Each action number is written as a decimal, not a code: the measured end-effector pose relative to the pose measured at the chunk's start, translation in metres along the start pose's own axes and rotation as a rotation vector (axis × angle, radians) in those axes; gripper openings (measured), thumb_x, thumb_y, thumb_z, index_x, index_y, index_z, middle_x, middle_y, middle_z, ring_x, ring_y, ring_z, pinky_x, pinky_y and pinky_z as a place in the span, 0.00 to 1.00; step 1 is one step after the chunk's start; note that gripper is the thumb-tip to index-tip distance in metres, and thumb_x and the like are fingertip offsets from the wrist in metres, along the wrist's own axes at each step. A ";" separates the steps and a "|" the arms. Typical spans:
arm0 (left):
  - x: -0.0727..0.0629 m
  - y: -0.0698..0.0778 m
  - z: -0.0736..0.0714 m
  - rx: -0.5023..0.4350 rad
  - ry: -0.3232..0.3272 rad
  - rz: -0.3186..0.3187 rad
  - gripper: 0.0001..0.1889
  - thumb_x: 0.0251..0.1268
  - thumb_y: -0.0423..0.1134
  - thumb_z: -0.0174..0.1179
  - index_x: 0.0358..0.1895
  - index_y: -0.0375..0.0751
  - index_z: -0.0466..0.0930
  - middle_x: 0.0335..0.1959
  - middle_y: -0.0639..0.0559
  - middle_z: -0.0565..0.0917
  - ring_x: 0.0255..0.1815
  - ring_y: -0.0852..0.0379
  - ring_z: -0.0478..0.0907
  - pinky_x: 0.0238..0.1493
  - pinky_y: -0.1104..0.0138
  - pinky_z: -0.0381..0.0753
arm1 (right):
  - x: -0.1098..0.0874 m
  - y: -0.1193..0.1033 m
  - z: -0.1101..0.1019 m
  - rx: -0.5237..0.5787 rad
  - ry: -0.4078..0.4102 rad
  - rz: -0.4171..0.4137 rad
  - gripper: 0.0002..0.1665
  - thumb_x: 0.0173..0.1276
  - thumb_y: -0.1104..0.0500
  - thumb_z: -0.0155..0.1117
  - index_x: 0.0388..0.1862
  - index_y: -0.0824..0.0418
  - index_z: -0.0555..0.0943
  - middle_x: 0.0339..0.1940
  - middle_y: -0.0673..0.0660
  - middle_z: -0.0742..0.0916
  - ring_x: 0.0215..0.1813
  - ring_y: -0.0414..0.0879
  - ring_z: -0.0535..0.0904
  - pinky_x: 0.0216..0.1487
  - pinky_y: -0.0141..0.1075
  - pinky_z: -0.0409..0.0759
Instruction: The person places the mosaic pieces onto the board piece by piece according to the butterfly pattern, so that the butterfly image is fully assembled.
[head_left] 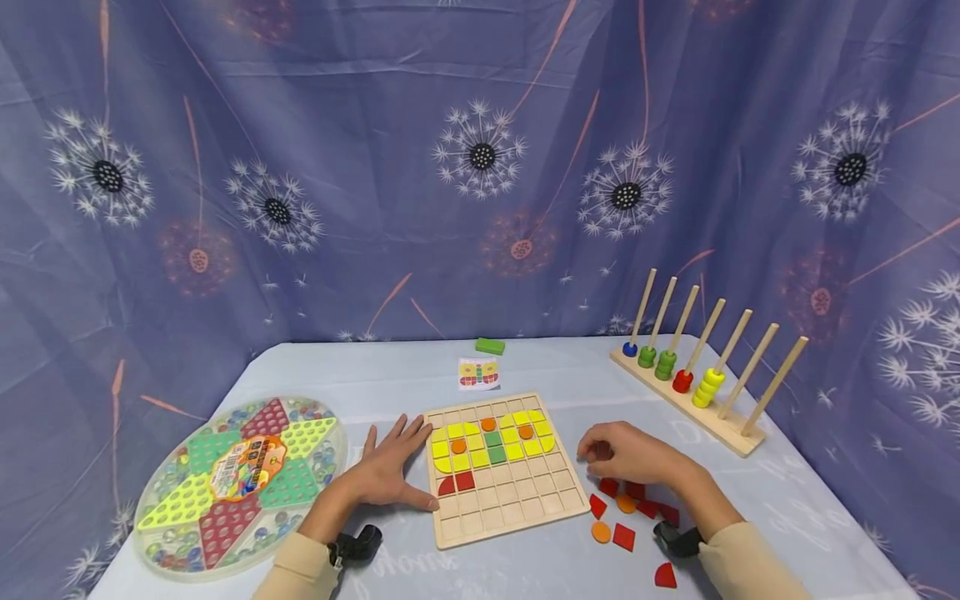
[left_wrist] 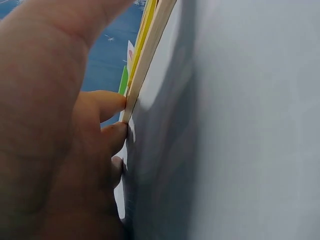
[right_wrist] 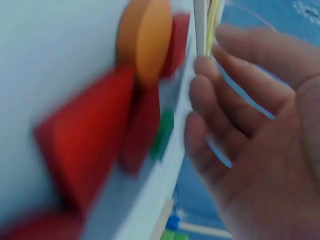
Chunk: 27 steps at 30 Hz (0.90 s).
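My left hand [head_left: 386, 467] lies spread at the left edge of a wooden grid board [head_left: 517, 506], its fingertips and thumb touching that edge. In the left wrist view, fingers [left_wrist: 114, 135] rest along the board's side. Yellow, orange and green tiles make a pattern in the upper rows, with a red quarter-round tile [head_left: 446, 486] and a red square tile [head_left: 465, 481] below at left. Just right of the board hovers my right hand [head_left: 630, 454], loosely curled, with nothing visible in its fingers. Loose red tiles [head_left: 624, 537] and orange round tiles [head_left: 601, 532] lie beneath and near it.
Behind the board are a butterfly pattern card [head_left: 478, 374] and a green block [head_left: 491, 346]. A round marble board [head_left: 242, 492] takes up the left side. At the right back stands a wooden peg rack [head_left: 690, 400] with coloured rings. A dandelion-print curtain [head_left: 420, 208] hangs behind the table.
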<state>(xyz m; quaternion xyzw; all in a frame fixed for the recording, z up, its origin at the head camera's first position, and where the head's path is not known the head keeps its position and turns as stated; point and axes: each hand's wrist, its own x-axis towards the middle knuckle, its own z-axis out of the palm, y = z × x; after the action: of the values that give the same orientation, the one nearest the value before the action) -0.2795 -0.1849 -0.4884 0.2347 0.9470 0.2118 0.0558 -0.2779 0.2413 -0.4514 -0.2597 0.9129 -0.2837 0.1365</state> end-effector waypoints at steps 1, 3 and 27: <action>0.000 0.000 0.000 -0.004 0.001 0.003 0.66 0.29 0.77 0.66 0.76 0.47 0.54 0.77 0.49 0.50 0.77 0.43 0.38 0.65 0.33 0.28 | -0.003 0.002 -0.002 0.016 -0.022 0.014 0.10 0.60 0.57 0.71 0.41 0.52 0.83 0.32 0.45 0.81 0.34 0.44 0.76 0.34 0.34 0.79; -0.001 -0.001 0.000 -0.007 0.001 0.009 0.65 0.30 0.77 0.66 0.76 0.47 0.54 0.77 0.49 0.51 0.77 0.43 0.38 0.65 0.33 0.28 | -0.010 0.003 -0.005 0.044 -0.062 0.042 0.12 0.58 0.57 0.73 0.41 0.52 0.83 0.34 0.47 0.81 0.35 0.46 0.75 0.35 0.35 0.79; -0.002 0.003 -0.001 -0.019 0.003 -0.002 0.64 0.31 0.76 0.67 0.76 0.47 0.55 0.77 0.49 0.52 0.77 0.43 0.38 0.65 0.34 0.28 | -0.016 0.004 -0.001 -0.095 0.032 0.122 0.14 0.50 0.58 0.76 0.34 0.51 0.80 0.27 0.47 0.79 0.31 0.44 0.74 0.30 0.34 0.77</action>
<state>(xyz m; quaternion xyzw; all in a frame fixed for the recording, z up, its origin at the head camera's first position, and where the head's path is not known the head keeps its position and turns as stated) -0.2766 -0.1845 -0.4862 0.2329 0.9454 0.2209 0.0567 -0.2660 0.2533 -0.4512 -0.2049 0.9416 -0.2354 0.1264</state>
